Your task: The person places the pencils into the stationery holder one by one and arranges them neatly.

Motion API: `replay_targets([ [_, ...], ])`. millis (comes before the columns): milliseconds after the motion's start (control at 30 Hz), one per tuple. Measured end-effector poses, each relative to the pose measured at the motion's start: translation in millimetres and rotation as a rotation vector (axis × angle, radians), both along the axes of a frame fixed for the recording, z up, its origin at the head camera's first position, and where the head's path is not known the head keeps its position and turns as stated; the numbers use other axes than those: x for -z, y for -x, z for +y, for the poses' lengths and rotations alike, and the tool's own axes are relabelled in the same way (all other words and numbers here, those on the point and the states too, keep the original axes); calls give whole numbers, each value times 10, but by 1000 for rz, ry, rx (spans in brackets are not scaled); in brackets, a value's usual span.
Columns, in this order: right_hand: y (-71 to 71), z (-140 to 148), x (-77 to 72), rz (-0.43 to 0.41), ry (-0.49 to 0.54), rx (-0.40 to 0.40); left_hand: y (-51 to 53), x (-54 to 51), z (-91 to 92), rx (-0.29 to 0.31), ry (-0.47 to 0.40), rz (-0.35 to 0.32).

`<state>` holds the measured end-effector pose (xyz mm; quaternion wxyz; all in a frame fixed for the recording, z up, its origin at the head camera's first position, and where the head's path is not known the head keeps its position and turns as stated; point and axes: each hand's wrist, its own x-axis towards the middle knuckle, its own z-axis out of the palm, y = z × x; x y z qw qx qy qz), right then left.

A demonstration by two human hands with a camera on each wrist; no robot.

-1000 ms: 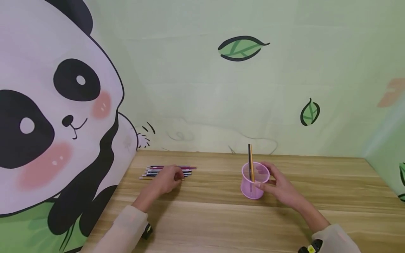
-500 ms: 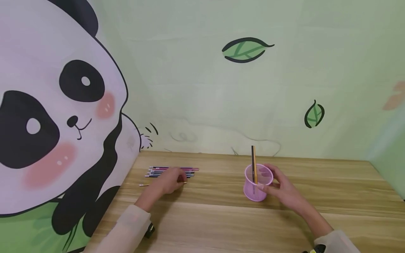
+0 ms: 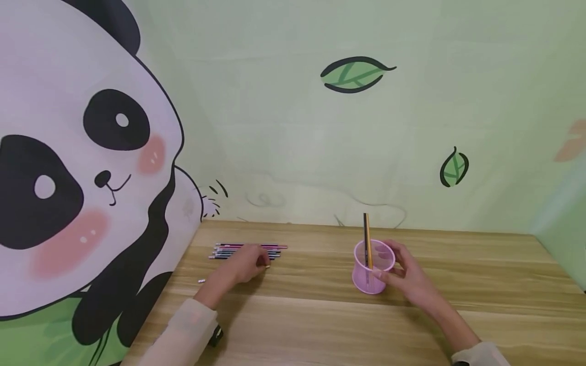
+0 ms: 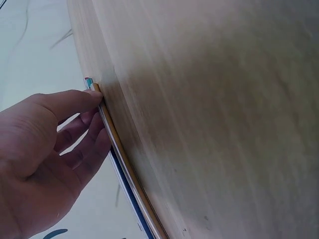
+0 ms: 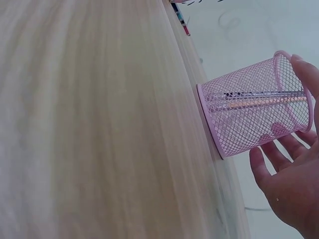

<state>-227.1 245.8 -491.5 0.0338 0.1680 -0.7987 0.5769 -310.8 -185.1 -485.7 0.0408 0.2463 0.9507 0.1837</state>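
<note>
My left hand (image 3: 244,264) pinches a yellow pencil (image 4: 122,149) near one end, between thumb and fingers, as the left wrist view shows. In the head view the hand hides most of that pencil; only its eraser end (image 3: 201,280) and the tip stick out. Just beyond lies a row of several dark and pink pencils (image 3: 224,250), partly covered by the hand. My right hand (image 3: 415,282) holds the rim and side of a pink mesh pen holder (image 5: 244,107), which stands upright on the table. A black pencil and a yellow pencil (image 3: 368,234) lean inside it.
The wooden table (image 3: 311,325) runs back to a pale green wall cloth (image 3: 274,127) printed with leaves. A large printed panda (image 3: 114,183) covers the cloth along the left edge.
The yellow pencil's eraser end has swung away from the row, towards the near left, while my left hand keeps hold near the other end. My right hand stays on the pen holder.
</note>
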Motion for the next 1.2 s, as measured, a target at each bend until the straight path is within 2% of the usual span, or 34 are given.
replay_targets([
  [67,-4,-5,-2,5,-1,-1,-5,-10,2,-7,-3,-14],
  [333,-11,-14,19,29,3,11,5,-21,-1,5,-7,5],
  [567,-25,-38,18,5,-27,31,17,-34,-1,-15,-1,-5],
  [933,-35,-34,34,-12,12,40,19,-35,29,-23,9,-19],
  [1200,-9,-30,61,10,14,32,-10,-69,22,-21,0,-62],
])
